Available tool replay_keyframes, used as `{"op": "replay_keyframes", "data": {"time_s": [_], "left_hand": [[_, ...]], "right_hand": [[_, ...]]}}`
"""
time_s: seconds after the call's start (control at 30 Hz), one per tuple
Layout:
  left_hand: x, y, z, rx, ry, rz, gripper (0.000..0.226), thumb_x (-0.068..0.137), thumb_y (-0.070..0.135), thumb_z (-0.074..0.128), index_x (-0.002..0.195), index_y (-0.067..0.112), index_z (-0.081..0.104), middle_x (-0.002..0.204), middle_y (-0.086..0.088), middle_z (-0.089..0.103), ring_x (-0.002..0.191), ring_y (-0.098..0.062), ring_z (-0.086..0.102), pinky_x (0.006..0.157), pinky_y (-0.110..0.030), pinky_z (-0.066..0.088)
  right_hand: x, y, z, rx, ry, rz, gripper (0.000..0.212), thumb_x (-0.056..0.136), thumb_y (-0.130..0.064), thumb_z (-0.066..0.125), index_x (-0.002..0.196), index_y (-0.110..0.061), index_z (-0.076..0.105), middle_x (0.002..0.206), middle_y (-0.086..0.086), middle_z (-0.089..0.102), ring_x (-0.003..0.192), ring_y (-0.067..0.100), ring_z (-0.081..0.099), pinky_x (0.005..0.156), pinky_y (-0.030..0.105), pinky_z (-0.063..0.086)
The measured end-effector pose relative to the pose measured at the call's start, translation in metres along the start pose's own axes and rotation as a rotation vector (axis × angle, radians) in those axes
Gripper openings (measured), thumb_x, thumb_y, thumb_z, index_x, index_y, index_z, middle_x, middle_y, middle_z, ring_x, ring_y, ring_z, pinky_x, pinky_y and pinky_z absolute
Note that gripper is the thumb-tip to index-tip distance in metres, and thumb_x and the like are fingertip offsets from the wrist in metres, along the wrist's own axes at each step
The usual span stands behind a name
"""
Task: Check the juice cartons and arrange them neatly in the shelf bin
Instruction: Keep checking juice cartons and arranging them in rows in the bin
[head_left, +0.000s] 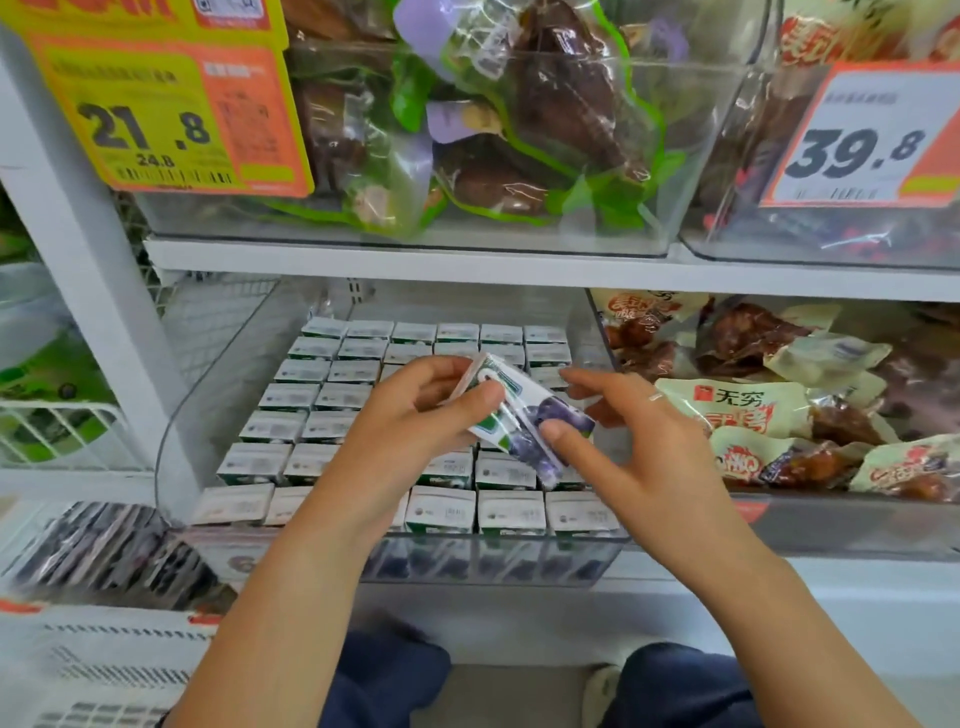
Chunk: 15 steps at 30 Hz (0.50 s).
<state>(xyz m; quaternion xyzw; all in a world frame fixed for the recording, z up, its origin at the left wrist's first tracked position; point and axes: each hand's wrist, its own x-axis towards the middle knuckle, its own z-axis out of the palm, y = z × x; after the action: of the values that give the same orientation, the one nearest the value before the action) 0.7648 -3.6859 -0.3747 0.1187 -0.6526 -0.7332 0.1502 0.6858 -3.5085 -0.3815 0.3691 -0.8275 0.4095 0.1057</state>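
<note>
White shop shelving (415, 267), clear bins of snack packs (519, 130), orange price tags (862, 140)

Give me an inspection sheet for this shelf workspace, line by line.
Surface: white metal shelf.
Job's things: clear plastic shelf bin holding rows of upright white juice cartons; one blueberry-printed carton lifted, tilted.
Clutter: nothing seen.
Hands: left hand grips the lifted carton; right hand touches it, fingers spread.
Cables: nothing seen.
Surroundings: bagged snack packets right; yellow price tag above.
</note>
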Motion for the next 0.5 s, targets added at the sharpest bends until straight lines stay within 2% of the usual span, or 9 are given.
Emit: {"op": "replay_keyframes", "data": {"time_s": [0.07,0.23,0.43,0.5], "left_hand": [[-0.002,0.002,0.001,-0.083,-0.006,-0.020,0.047,0.059,0.041,0.076,0.100,0.018,0.070,0.092,0.000,0.076,0.087,-0.012,0.072,0.068,-0.019,0.056],[-0.001,0.000,0.003,-0.147,-0.004,-0.073,0.046,0.059,0.036,0.076,0.098,0.012,0.070,0.091,-0.005,0.076,0.083,-0.016,0.073,0.066,-0.021,0.056],[-0.003,-0.002,-0.001,-0.149,-0.020,-0.073,0.045,0.059,0.032,0.078,0.100,0.014,0.069,0.094,-0.005,0.076,0.086,-0.017,0.073,0.068,-0.024,0.058],[-0.003,-0.003,-0.002,-0.079,-0.054,-0.059,0.043,0.062,0.027,0.082,0.102,0.019,0.068,0.097,-0.002,0.075,0.090,-0.016,0.072,0.074,-0.027,0.059]], "right_hand": [[-0.003,-0.001,0.005,0.019,-0.028,-0.049,0.061,0.077,-0.065,0.056,0.126,-0.029,0.054,0.108,-0.019,0.056,0.097,-0.013,0.052,0.080,0.002,0.037],[-0.004,-0.002,0.015,0.018,-0.039,-0.107,0.071,0.071,-0.065,0.062,0.129,-0.026,0.051,0.109,-0.010,0.059,0.096,0.000,0.056,0.078,0.017,0.046],[-0.004,0.000,0.024,-0.054,0.030,-0.145,0.061,0.072,-0.043,0.073,0.126,-0.023,0.053,0.105,-0.015,0.049,0.090,-0.002,0.050,0.074,0.005,0.040],[-0.005,0.002,0.025,-0.064,0.037,-0.156,0.062,0.070,-0.035,0.078,0.124,-0.025,0.049,0.105,-0.018,0.044,0.090,-0.001,0.049,0.073,0.007,0.039]]}}
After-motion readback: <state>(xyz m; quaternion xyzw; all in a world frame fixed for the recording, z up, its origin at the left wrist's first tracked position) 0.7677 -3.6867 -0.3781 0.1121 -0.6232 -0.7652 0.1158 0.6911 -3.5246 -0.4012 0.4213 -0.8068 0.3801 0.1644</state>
